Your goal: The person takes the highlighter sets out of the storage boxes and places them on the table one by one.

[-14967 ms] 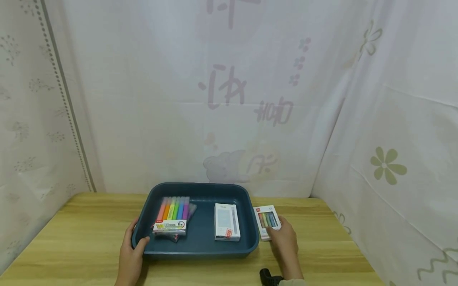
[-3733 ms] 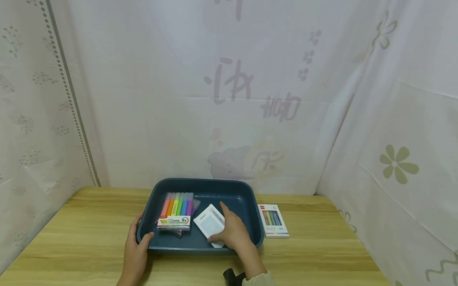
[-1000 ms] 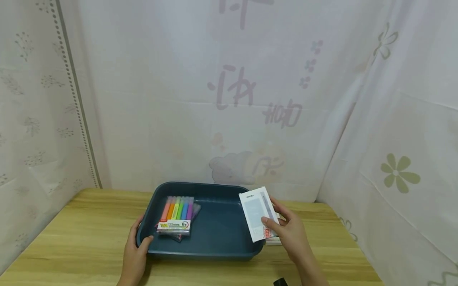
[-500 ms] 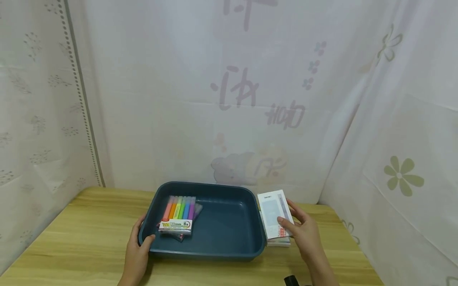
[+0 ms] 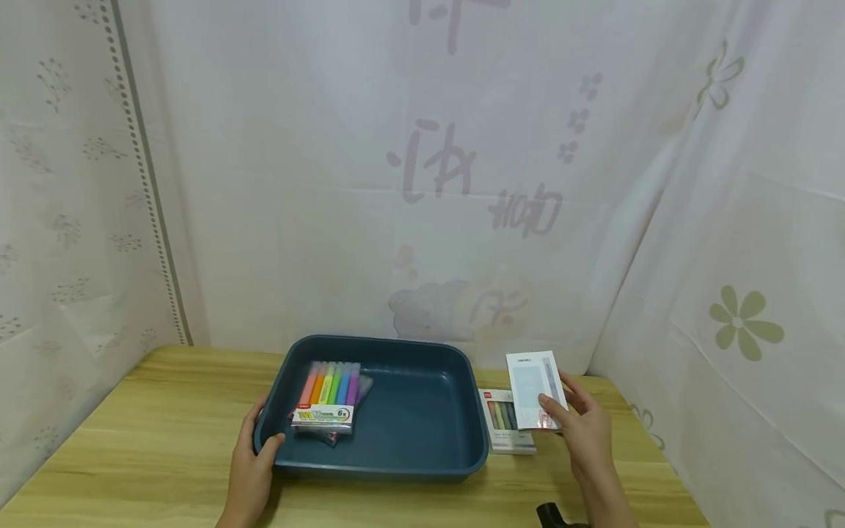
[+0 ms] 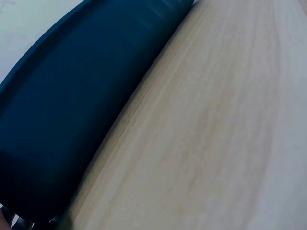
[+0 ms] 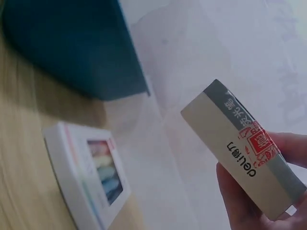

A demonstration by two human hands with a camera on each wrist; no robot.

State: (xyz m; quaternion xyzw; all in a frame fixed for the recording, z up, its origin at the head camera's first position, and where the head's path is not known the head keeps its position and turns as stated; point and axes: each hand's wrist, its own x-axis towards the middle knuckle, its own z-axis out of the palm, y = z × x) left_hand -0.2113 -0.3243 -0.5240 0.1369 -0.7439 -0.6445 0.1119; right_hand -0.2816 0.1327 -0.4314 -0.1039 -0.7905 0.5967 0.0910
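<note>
Our left grip (image 5: pixel 254 456) clamped on the blue tray (image 5: pixel 416 418) and right grip (image 5: pixel 586 427) on the Deli highlighter box (image 5: pixel 526 387), we should carry it clear of the windowed carton (image 5: pixel 510 441).

Across the far side hangs a pale printed cloth (image 5: pixel 297 169), mauve characters (image 5: pixel 410 172) bold at its middle, a faint cartoon figure (image 5: pixel 422 312) down low! Left, a dark dotted stripe (image 5: pixel 152 172) runs downward; right, an olive-green flower (image 5: pixel 749 325) stands out. Below spreads the yellow-brown wood-grain tabletop (image 5: pixel 158 433).
</note>
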